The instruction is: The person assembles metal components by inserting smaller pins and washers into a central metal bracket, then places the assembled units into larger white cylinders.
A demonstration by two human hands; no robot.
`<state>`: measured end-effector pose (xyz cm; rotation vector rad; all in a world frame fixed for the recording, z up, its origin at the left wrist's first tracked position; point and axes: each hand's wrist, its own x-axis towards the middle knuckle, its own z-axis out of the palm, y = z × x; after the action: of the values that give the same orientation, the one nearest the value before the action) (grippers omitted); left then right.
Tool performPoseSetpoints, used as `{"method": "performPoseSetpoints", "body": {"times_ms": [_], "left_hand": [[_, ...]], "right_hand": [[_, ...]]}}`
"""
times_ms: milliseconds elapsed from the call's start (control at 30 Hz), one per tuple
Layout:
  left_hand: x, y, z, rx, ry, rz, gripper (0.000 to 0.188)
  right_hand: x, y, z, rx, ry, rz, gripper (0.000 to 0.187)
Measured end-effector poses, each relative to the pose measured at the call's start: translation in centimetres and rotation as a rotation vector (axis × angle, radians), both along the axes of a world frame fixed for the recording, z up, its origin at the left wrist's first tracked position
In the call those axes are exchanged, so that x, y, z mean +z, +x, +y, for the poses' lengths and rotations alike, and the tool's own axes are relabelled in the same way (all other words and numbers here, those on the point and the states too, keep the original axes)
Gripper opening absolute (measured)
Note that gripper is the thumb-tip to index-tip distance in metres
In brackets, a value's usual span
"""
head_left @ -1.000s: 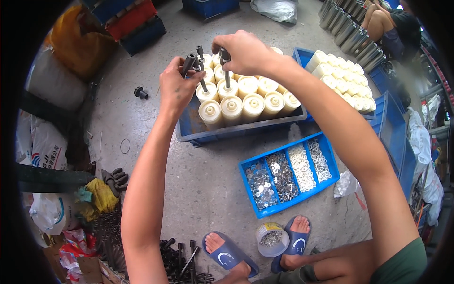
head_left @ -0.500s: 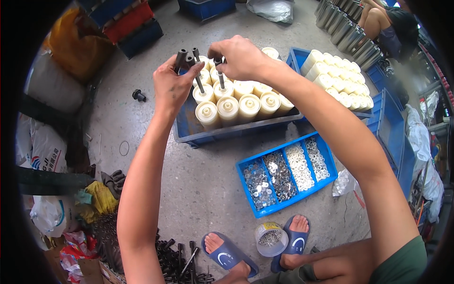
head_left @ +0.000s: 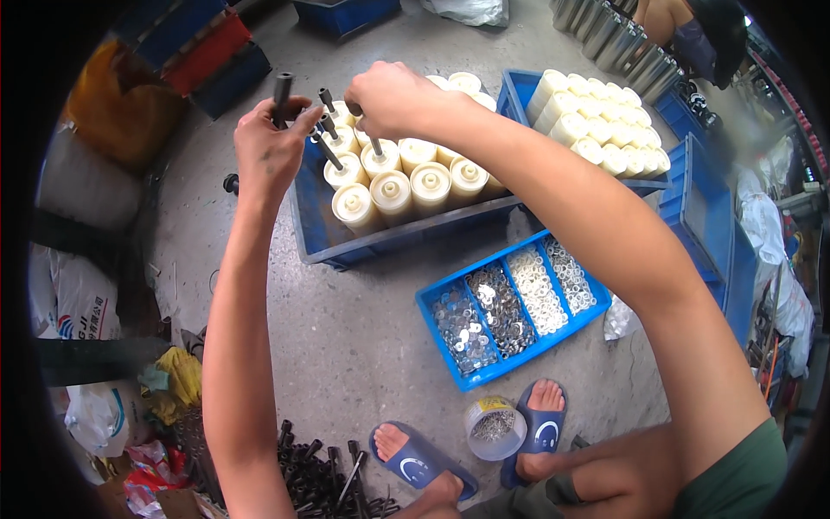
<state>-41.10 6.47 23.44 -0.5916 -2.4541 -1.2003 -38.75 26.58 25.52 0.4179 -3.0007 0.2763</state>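
Observation:
My left hand [head_left: 266,147] is closed around a dark rod with a thick, hollow head [head_left: 283,90], held upright left of the cream-coloured cylinders. My right hand [head_left: 393,99] is closed over the cylinders, its fingers curled around the upper part of another dark rod [head_left: 377,146]. That rod's lower end stands in the centre of a cylinder [head_left: 380,160]; its head is hidden by the hand. Beside my left fingers, a few similar rods [head_left: 325,98] stand up from neighbouring cylinders. The cylinders sit upright in rows in a blue crate [head_left: 346,251].
A second blue crate [head_left: 516,86] holds more cylinders. Nearer is a blue divided tray [head_left: 484,375] of washers and small rings. A small tub [head_left: 494,445] stands between my slippered feet. Loose dark rods [head_left: 320,471] lie at lower left. Another person [head_left: 692,39] sits at far right.
The whole view has shifted, with the crates now lower-left in it. My left hand has drawn left, away from the standing rods. My right hand has also moved slightly left over its rod.

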Motion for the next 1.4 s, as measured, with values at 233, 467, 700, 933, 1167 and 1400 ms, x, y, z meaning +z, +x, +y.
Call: {"method": "performPoseSetpoints", "body": {"times_ms": [233,467,700,933,1167,1400], "left_hand": [[0.7,0.5,1.5,0.087,-0.286,-0.007,0.036],[-1.0,0.1,0.5,-0.024,-0.190,-0.112,0.024],[0.0,0.2,0.7,0.023,-0.324,-0.234,0.032],[-1.5,0.1,0.3,-0.002,-0.229,-0.217,0.027],[-0.4,0.0,0.7,-0.015,-0.291,-0.198,0.042],[-0.9,-0.2,1.7,0.038,-0.350,-0.204,0.040]], "right_hand": [[1.0,0.9,-0.2,0.003,0.096,0.007,0.027],[-0.3,-0.6,0.1,0.114,0.051,-0.025,0.028],[0.0,0.2,-0.3,0.055,0.066,-0.058,0.034],[-0.1,0.2,-0.2,0.046,0.097,-0.064,0.030],[0.0,-0.3,0.2,0.148,-0.010,-0.039,0.027],[-0.9,-0.2,1.1,0.130,0.051,-0.088,0.025]]}}
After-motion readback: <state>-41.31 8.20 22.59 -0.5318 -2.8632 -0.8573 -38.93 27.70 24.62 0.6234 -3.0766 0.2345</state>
